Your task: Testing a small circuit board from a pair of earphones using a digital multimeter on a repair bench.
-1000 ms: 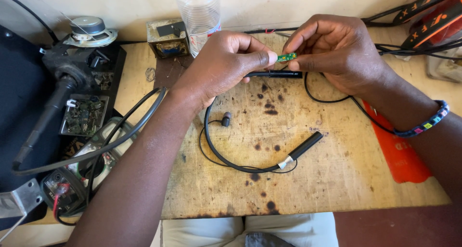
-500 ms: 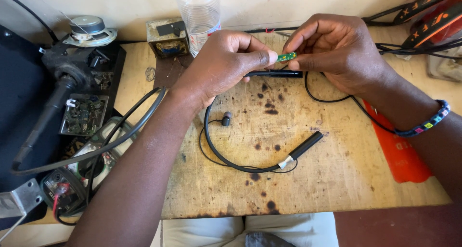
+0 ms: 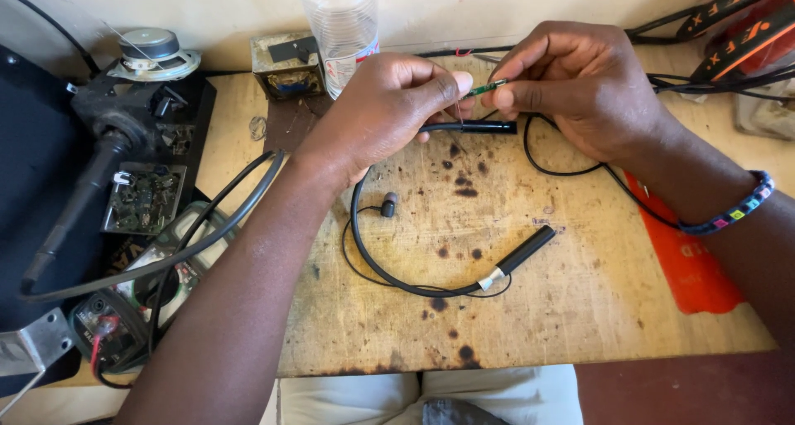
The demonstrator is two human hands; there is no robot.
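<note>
- The left hand (image 3: 389,110) and right hand (image 3: 580,85) meet above the far edge of the bench (image 3: 580,309), both pinched on a small green circuit strip (image 3: 489,86), one at each end.
- The step in hand looks like close handling of that strip, lifted clear of the black neckband earphone (image 3: 431,284) lying below.
- The next move would call for a steady, gentle pinch; the strip is thin.
- Fingers cover most of the strip, so any fine wires joining it to the black tube (image 3: 472,127) underneath are hard to make out.
</note>
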